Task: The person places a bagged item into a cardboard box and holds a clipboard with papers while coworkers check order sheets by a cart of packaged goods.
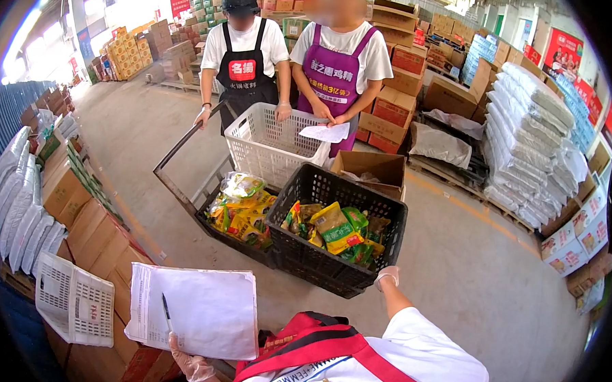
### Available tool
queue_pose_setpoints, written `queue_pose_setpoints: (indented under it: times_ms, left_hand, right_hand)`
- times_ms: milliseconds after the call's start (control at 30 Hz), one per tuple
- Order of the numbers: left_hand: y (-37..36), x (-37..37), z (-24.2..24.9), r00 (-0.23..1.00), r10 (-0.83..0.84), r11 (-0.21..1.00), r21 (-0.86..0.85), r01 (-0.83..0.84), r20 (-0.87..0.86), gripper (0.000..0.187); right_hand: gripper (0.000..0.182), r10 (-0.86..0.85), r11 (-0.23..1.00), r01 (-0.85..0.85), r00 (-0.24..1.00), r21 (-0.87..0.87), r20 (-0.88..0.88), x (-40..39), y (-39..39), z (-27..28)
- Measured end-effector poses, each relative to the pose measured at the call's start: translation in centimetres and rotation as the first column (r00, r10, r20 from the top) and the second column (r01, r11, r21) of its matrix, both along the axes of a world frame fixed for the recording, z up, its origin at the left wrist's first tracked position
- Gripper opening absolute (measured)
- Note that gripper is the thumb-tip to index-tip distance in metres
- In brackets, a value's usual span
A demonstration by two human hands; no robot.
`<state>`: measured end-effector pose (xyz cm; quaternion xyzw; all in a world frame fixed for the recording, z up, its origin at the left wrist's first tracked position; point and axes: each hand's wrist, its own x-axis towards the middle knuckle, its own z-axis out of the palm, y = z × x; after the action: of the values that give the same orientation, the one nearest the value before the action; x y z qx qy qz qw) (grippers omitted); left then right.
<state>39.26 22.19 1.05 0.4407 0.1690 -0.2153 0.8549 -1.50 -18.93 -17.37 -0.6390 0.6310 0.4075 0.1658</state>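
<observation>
My left hand, in a clear glove, holds a stack of papers from below, with a pen lying over the sheets at its fingertips. My right hand, also gloved, has its fingers closed on the near right corner of a black crate. Yellow and green packets lie inside that crate. Beside it, a lower black crate holds more yellow packets. Behind both is a white crate, touched by a person in a black apron.
A person in a purple apron holds a paper. A cart handle rises at the left of the crates. An open cardboard box stands behind the black crate. White sacks are piled right; cartons and a white basket stand left.
</observation>
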Motion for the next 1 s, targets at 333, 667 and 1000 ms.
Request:
queue_pose_setpoints:
  times_ms: [333,667,1000]
  left_hand:
    - [-0.3,0.3,0.2,0.998,-0.039,0.998,-0.046,0.036,-0.054,0.051]
    - [-1.3,-1.2,1.7,0.999,-0.038,0.995,-0.09,0.036,-0.015,0.045]
    - [-1.3,-1.7,2.3,0.994,-0.091,0.996,-0.02,0.09,-0.06,0.051]
  right_hand:
    - [0.039,0.396,0.916,-0.358,0.881,0.183,-0.258,1.5,0.3,2.6]
    - [0.036,0.447,0.892,-0.397,0.845,0.214,-0.294,0.9,-0.3,1.8]
    - [0.032,-0.153,0.971,0.16,0.987,-0.179,0.056,-1.2,-1.6,1.1]
